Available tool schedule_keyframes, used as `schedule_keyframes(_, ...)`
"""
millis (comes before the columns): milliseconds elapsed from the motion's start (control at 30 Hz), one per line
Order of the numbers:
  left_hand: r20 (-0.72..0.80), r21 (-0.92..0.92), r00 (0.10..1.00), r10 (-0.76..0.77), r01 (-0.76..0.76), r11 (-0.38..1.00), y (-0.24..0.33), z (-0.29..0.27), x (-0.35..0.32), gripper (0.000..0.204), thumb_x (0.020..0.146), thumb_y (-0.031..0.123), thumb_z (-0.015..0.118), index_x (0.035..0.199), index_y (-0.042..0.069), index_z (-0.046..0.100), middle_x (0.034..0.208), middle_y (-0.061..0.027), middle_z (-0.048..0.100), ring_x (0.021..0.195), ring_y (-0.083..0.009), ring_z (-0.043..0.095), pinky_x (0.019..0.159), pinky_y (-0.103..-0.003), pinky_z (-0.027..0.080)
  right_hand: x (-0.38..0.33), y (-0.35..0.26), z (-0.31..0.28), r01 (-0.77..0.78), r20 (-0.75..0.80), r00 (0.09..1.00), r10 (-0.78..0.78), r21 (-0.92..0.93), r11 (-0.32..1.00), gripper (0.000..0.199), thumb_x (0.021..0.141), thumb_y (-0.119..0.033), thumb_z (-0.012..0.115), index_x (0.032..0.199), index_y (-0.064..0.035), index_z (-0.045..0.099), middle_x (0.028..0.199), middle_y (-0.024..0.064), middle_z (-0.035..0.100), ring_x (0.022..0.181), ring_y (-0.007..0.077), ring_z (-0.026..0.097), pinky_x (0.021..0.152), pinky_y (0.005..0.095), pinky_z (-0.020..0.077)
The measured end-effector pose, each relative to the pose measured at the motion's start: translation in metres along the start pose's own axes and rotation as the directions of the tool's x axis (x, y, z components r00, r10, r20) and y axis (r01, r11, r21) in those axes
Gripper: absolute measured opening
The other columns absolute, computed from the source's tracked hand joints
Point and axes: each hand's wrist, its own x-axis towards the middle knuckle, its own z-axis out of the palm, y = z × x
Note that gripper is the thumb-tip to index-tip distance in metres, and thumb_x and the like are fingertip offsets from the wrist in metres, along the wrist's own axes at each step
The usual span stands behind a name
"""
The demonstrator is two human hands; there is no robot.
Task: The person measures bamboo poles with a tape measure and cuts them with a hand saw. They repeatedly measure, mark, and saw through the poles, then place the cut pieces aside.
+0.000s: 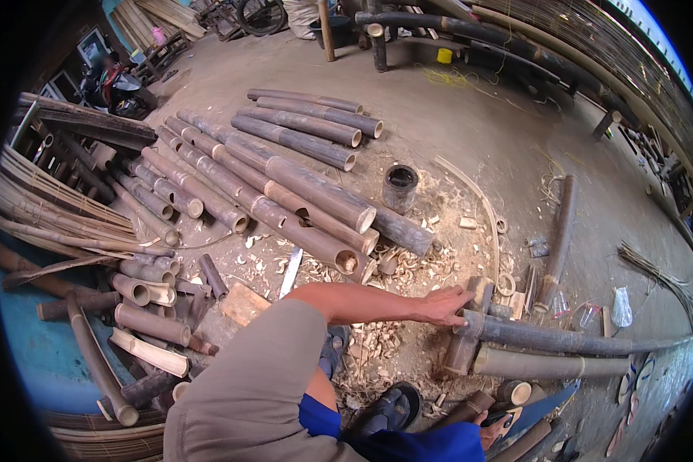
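My left hand [441, 306] reaches across with fingers stretched out, resting at the near end of a long dark bamboo pole [562, 336]. That end meets a short, thick bamboo crosspiece [463, 350] lying crosswise to it. At the lower right my right hand [491, 433] is closed round the wooden handle of a handsaw [540, 410], whose bluish blade points up and right. A paler bamboo pole [550, 364] lies alongside the dark one. Part of my right hand is hidden by the blue clothing on my legs.
Long bamboo poles [285, 181], some with cut holes, lie ahead to the left. Wood shavings [377, 339] cover the floor around my sandalled feet. A dark can [400, 189] stands beyond them. Bamboo offcuts [154, 323] are heaped at left; a bamboo frame [508, 46] stands at the back.
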Motion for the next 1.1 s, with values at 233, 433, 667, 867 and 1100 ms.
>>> schedule_keyframes(233,0.004,-0.047,0.997,0.076,-0.075,0.996,-0.011,0.027,0.008,0.084,0.092,0.046,0.073,0.154,0.007,0.033,0.132,-0.0311,0.053,0.122,-0.0489,0.055,0.101,-0.054,0.047,0.005,-0.04,-0.034,-0.044,0.016,0.999,0.044,-0.025,0.999,0.075,0.086,-0.048,0.076,0.138,0.0033,0.064,0.137,0.0267,0.066,0.123,0.0428,0.066,0.104,0.0481,0.054)
schedule_keyframes(433,-0.017,-0.118,0.993,0.113,-0.114,0.986,-0.021,0.049,0.015,0.083,0.091,0.042,0.075,0.157,0.013,0.032,0.135,-0.0303,0.053,0.125,-0.0493,0.055,0.106,-0.055,0.045,0.012,-0.018,-0.006,0.091,-0.022,0.995,-0.094,-0.105,0.99,0.069,0.089,-0.047,0.074,0.143,-0.0045,0.062,0.134,0.0249,0.063,0.122,0.0435,0.062,0.103,0.052,0.0509)
schedule_keyframes(667,0.093,0.089,0.996,-0.003,-0.005,0.996,-0.003,0.033,0.018,0.09,0.088,0.041,0.08,0.155,0.006,0.031,0.135,-0.0267,0.055,0.122,-0.0472,0.059,0.099,-0.057,0.051,0.012,-0.01,0.012,0.217,-0.069,0.97,-0.232,-0.172,0.961,0.061,0.088,-0.036,0.073,0.141,-0.0088,0.064,0.131,0.0222,0.055,0.122,0.0431,0.053,0.101,0.0557,0.0467)
schedule_keyframes(867,0.032,0.336,0.996,0.089,-0.094,0.937,0.009,0.04,0.02,0.09,0.08,0.042,0.087,0.145,0.002,0.04,0.13,-0.0267,0.059,0.123,-0.0444,0.061,0.096,-0.055,0.054,0.01,-0.058,-0.002,0.195,0.086,0.979,-0.185,-0.128,0.972,0.067,0.088,-0.037,0.074,0.147,-0.0093,0.058,0.131,0.0209,0.055,0.125,0.0419,0.051,0.103,0.0568,0.0443)
schedule_keyframes(1100,0.1,0.265,0.993,0.063,-0.088,0.96,0.002,0.04,0.033,0.084,0.076,0.033,0.09,0.137,-0.001,0.043,0.119,-0.0281,0.063,0.11,-0.0458,0.067,0.088,-0.051,0.058,-0.004,-0.112,0.002,0.428,0.168,0.878,-0.448,0.144,0.892,0.066,0.085,-0.03,0.078,0.144,-0.0057,0.059,0.129,0.0233,0.056,0.115,0.0434,0.056,0.096,0.054,0.0472)
